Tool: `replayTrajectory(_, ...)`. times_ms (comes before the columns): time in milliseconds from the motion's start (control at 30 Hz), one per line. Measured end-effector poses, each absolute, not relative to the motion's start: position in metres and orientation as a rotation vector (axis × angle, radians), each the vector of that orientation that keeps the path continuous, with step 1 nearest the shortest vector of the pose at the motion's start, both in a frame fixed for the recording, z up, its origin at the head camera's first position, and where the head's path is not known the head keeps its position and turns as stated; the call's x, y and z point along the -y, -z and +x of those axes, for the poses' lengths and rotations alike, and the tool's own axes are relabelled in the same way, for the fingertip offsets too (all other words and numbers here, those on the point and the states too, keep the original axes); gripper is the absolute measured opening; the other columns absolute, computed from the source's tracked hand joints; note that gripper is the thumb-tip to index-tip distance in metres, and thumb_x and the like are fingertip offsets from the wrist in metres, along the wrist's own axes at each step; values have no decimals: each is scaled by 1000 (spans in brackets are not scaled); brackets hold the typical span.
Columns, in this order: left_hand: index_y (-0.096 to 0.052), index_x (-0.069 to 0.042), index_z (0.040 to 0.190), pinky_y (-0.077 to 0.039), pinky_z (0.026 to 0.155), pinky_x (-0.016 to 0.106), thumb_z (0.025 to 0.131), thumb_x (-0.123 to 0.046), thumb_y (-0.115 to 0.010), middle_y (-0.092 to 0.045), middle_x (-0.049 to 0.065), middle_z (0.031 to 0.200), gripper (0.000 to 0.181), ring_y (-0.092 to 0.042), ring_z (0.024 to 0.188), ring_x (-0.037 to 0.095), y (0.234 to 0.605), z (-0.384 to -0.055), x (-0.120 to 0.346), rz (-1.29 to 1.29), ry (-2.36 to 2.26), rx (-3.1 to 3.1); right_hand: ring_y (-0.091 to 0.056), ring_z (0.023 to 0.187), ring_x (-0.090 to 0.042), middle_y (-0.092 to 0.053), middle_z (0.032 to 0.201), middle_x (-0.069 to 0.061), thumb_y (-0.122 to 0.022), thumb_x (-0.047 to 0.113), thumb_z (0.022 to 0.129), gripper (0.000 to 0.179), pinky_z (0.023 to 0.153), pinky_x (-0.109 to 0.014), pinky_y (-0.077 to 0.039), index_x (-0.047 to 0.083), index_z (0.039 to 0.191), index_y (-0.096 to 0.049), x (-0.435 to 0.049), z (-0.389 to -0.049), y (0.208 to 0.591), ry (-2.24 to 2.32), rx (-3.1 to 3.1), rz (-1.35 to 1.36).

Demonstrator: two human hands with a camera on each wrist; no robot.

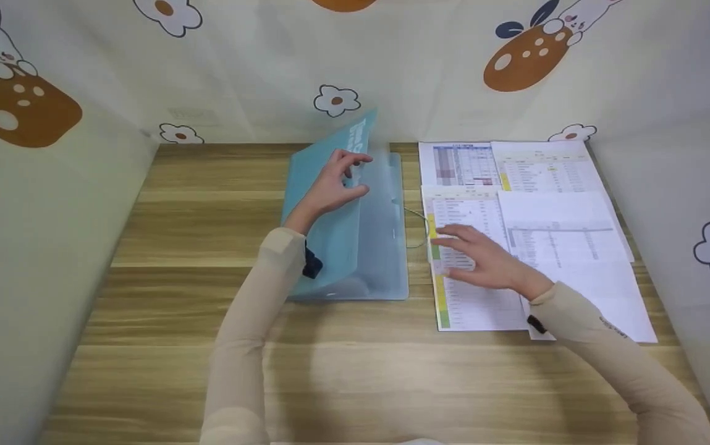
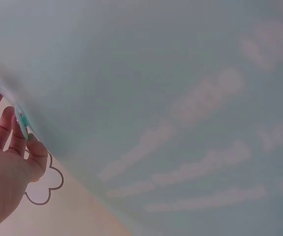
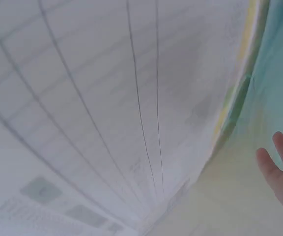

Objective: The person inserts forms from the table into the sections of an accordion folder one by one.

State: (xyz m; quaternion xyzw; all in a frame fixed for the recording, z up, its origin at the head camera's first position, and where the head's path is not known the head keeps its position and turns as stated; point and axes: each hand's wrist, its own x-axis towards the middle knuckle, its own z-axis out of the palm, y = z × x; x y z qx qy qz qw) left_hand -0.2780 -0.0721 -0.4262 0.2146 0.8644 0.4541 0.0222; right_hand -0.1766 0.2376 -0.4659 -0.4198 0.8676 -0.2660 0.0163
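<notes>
A translucent blue document folder (image 1: 385, 272) lies on the table with its front cover raised at a slant. My left hand (image 1: 333, 185) holds the free edge of that cover (image 1: 317, 228) between thumb and fingers. Beside those fingers, a small teal button (image 2: 24, 119) sits on the edge in the left wrist view. Over the left border of the printed sheets (image 1: 472, 309), my right hand (image 1: 484, 259) hovers with fingers spread and nothing in them. A thin elastic cord loop (image 1: 419, 213) sticks out from the folder's right side toward the right hand.
Several overlapping printed papers (image 1: 577, 210) cover the right part of the wooden table (image 1: 188, 235). A cloth with rabbit and flower prints (image 1: 256, 68) stands as a wall behind the table and along both sides.
</notes>
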Motion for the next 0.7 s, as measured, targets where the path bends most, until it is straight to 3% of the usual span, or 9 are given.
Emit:
replayTrajectory(433, -51, -19, 120, -37, 68, 27, 75, -22, -61, -38, 0, 105, 46, -38, 86, 14, 425, -278, 73, 681, -1401, -2680, -28, 123, -30, -30, 137, -12, -49, 23, 90, 51, 92, -52, -25, 12, 137, -30, -319, -194, 418, 1298, -2499, -510)
replayTrajectory(700, -51, -20, 120, -38, 68, 26, 76, -23, -61, -38, -1, 106, 46, -38, 87, 13, 425, -277, 74, 671, -1409, -2675, -32, 119, -29, -26, 137, -14, -45, 32, 91, 57, 86, -33, -40, 14, 139, -21, -383, -192, 413, 1334, -2412, -136)
